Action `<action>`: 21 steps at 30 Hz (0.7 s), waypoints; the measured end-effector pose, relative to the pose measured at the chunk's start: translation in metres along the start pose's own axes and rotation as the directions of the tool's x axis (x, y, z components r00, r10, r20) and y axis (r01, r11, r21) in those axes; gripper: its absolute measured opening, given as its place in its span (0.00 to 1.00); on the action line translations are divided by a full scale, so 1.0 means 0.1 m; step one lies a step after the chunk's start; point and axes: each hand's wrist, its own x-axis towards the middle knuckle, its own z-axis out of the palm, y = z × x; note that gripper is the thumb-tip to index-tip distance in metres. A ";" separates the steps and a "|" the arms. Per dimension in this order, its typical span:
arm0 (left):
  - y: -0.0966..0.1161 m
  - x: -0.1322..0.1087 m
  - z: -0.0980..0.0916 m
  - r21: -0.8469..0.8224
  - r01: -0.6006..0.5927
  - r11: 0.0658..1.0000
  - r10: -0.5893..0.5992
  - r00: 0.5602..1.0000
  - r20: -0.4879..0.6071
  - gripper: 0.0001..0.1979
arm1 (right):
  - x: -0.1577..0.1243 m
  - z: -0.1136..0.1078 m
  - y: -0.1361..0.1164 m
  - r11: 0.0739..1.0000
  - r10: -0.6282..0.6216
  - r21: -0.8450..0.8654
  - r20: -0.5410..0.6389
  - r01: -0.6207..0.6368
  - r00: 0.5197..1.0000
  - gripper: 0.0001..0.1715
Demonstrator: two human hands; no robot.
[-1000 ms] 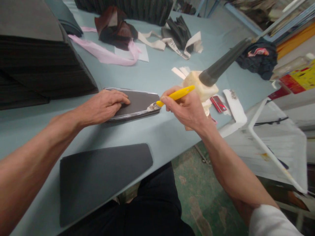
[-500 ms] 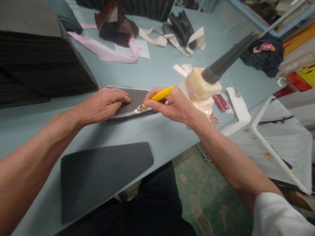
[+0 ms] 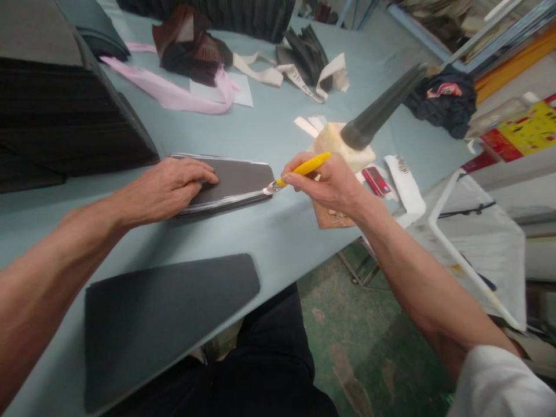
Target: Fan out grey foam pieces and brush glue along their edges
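A yellow-handled brush point(image 3: 309, 165) is pinched in my right hand point(image 3: 332, 182), its bristles touching the near right corner of a stack of dark grey pieces point(image 3: 238, 176). White paste lines the stack's long edges. My left hand point(image 3: 174, 188) lies on the left part of the stack with its fingers spread and nothing held. Nearer my body, a larger dark panel point(image 3: 174, 324) lies flat on the pale blue table point(image 3: 286, 237).
Tall dark stacks point(image 3: 65, 116) stand at the left. A pale block point(image 3: 336, 142) with a dark cone point(image 3: 382, 110) is beyond my right hand, near a red box point(image 3: 376, 180). Pink cloth point(image 3: 169, 92) and a white plastic bin point(image 3: 482, 249) are also in view.
My right hand has drawn the brush rightward along the stack's near edge to its corner. My left hand remains on the stack. The whole view has shifted slightly.
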 end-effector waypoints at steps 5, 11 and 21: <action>0.01 0.01 -0.01 0.003 0.013 1.000 -0.013 1.000 0.010 0.22 | -0.08 -0.07 0.11 0.999 0.037 0.021 -0.057 -0.036 0.998 0.23; 0.07 0.01 -0.04 0.007 0.031 1.000 -0.031 0.999 0.027 0.23 | -0.17 -0.08 0.05 0.993 0.100 0.078 -0.179 -0.088 0.979 0.24; 0.12 -0.06 -0.06 0.129 0.003 0.992 -0.019 0.992 0.121 0.34 | -0.41 0.16 -0.21 0.951 0.256 0.256 -0.331 -0.174 0.908 0.16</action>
